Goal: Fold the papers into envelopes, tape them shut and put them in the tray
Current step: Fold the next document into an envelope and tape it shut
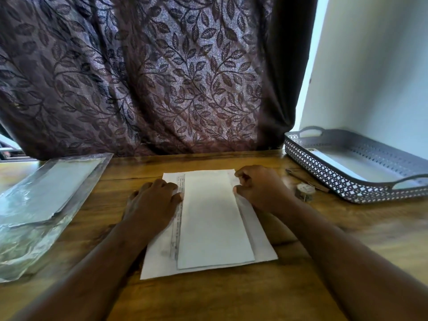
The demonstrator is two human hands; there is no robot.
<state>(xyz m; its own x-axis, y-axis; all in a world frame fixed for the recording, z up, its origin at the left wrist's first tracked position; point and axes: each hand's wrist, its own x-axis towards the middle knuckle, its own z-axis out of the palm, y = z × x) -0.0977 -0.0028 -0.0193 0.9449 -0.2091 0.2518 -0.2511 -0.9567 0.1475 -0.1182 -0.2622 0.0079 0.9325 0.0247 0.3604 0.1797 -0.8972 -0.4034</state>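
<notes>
- Two forearms point(92, 262) reach in from the bottom edge, which cuts them off at the elbows. They lie over the wooden tabletop point(208, 297).
- At far left lies one clear plastic packet point(46, 193) with pale sheets inside. Glare hides how many, and the frame's edge cuts off its left part.
- Next, the left hand point(152, 200) lies palm down on the left part of the paper point(215, 216). Its fingers point(171, 186) are released and resting, with their tips at a printed strip point(179, 216). The strip is too blurred to tell whether it is a ruler or print.
- White paper lies at the middle of the tabletop, with a long panel folded over it. Whether it is one sheet or two cannot be told.
- At the panel's right edge, the right hand point(259, 188) has curled fingers point(238, 173), with thumb and forefinger pinching the paper.
- Right of that hand lie one pen point(298, 176) and one small tape roll point(304, 191), just beside the tray.
- At far right, one grey perforated tray point(324, 167) with two handles is cut off by the frame. Inside shows something pale and flat, either paper or the tray's floor.
</notes>
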